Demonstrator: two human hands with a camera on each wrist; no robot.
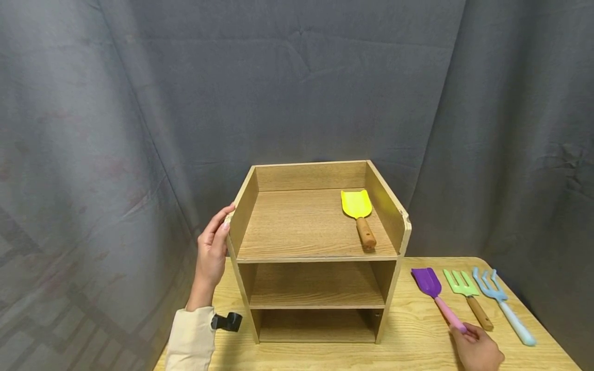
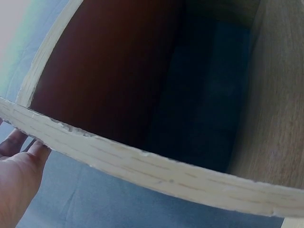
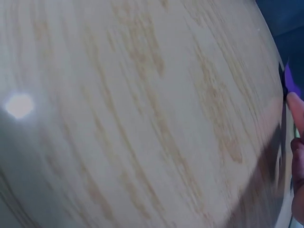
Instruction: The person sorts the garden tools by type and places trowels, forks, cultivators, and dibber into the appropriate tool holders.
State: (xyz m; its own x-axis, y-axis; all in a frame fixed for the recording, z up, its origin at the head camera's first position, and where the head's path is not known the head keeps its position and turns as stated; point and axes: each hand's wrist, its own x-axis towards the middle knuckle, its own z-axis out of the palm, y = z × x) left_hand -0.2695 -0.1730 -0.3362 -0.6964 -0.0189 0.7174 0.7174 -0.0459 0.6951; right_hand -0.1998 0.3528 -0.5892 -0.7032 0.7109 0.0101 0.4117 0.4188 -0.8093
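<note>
A small wooden shelf unit (image 1: 315,259) stands in the middle of the table. My left hand (image 1: 212,256) rests its fingers against the outer face of the unit's left side panel; in the left wrist view the fingers (image 2: 39,149) show just beyond the panel's edge. At the lower right, my right hand (image 1: 478,350) pinches the end of the pink handle of a purple toy shovel (image 1: 427,282). In the right wrist view only a sliver of the purple blade (image 3: 289,81) appears beside the fingers. A yellow shovel (image 1: 357,204) with a wooden handle lies on the unit's top, right side.
Right of the purple shovel lie a green fork (image 1: 461,283) with a wooden handle and a light blue rake-like fork (image 1: 494,291). The unit has two lower compartments below its top. Grey curtains (image 1: 297,93) hang behind and beside the wooden table (image 1: 399,330).
</note>
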